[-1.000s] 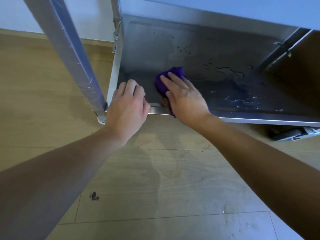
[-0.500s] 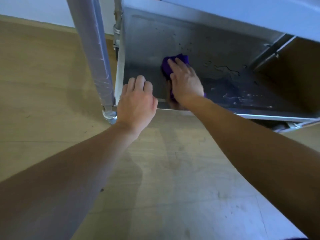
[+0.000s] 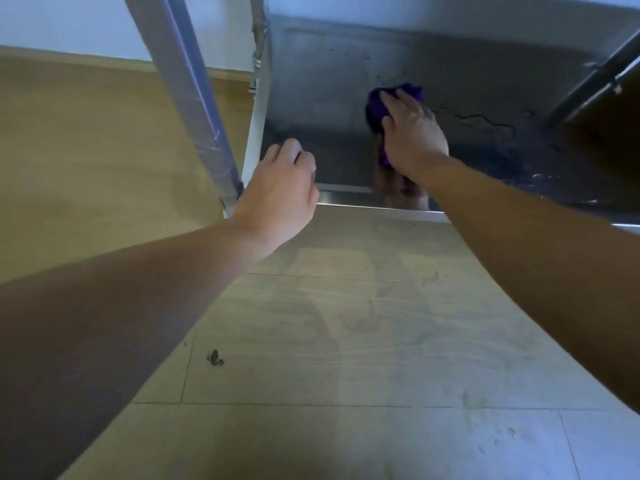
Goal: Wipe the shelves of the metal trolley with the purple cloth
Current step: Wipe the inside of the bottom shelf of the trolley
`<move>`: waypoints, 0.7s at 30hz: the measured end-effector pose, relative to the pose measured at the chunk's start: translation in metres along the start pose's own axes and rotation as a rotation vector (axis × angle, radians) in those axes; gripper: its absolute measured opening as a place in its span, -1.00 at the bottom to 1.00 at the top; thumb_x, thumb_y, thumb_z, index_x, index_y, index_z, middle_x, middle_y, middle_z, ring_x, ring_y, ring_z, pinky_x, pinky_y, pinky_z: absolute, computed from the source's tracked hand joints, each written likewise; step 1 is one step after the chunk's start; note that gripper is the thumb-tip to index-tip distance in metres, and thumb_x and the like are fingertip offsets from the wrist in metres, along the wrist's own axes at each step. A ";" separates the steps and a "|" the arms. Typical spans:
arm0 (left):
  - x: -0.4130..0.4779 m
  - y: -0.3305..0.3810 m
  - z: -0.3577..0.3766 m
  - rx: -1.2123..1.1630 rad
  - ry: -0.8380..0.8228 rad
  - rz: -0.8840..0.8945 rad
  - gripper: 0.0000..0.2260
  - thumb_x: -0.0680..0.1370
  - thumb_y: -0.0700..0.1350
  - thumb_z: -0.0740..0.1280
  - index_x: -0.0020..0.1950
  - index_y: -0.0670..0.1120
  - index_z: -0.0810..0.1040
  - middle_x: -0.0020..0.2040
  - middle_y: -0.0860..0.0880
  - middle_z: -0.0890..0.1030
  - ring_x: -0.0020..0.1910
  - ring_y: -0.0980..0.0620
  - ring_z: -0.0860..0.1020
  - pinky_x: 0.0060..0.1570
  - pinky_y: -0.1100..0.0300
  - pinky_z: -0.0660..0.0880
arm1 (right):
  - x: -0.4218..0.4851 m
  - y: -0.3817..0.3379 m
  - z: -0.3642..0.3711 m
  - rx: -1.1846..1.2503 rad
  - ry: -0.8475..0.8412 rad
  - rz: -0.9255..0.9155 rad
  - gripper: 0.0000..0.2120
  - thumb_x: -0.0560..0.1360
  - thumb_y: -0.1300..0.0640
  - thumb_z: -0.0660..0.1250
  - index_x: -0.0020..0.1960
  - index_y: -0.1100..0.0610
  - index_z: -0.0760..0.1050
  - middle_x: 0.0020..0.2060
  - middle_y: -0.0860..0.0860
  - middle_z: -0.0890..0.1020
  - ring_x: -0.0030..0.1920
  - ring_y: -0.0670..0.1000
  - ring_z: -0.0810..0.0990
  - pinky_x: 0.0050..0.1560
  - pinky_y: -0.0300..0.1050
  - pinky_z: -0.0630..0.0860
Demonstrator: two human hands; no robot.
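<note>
The metal trolley's bottom shelf [image 3: 325, 98] lies low over the floor, its steel surface wet with streaks and droplets towards the right. My right hand [image 3: 412, 133] presses flat on the purple cloth [image 3: 375, 105], which is bunched under my palm and fingers near the shelf's middle. My left hand [image 3: 280, 195] rests at the shelf's front left corner with its fingers curled over the front rim [image 3: 349, 197]; I cannot tell how firmly it grips. The trolley's front left post [image 3: 194, 98], wrapped in plastic film, rises beside that hand.
An upper shelf edge [image 3: 450, 8] hangs above the bottom one. A diagonal metal bar [image 3: 588, 84] crosses the shelf's right side. Wooden floor [image 3: 346, 341] fills the foreground, with a small dark speck [image 3: 214, 358] on it. A white wall [image 3: 69, 22] runs behind.
My right hand has slid the purple cloth away from the front rim, deeper onto the shelf and a little to the right. My left hand has stayed at the front left corner.
</note>
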State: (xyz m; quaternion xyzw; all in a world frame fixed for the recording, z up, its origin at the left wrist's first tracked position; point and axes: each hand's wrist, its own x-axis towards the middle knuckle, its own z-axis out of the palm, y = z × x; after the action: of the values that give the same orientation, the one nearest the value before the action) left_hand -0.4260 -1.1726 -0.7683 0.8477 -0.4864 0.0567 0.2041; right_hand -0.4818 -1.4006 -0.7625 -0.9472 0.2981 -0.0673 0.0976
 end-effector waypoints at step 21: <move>-0.002 0.004 0.015 -0.036 0.141 -0.079 -0.86 0.53 -0.29 0.21 -0.05 -0.27 0.57 -0.01 -0.20 0.52 0.04 -0.18 0.49 0.04 -0.04 0.50 | -0.029 0.025 -0.003 -0.057 0.043 0.147 -0.52 0.63 0.11 0.04 0.55 0.02 0.13 0.54 0.07 0.18 0.53 0.13 0.14 0.52 0.03 0.09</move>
State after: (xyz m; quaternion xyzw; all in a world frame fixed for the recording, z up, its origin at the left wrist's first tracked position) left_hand -0.4325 -1.1786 -0.7810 0.8564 -0.4377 0.0993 0.2553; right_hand -0.5197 -1.4045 -0.7673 -0.9234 0.3707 -0.0717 0.0689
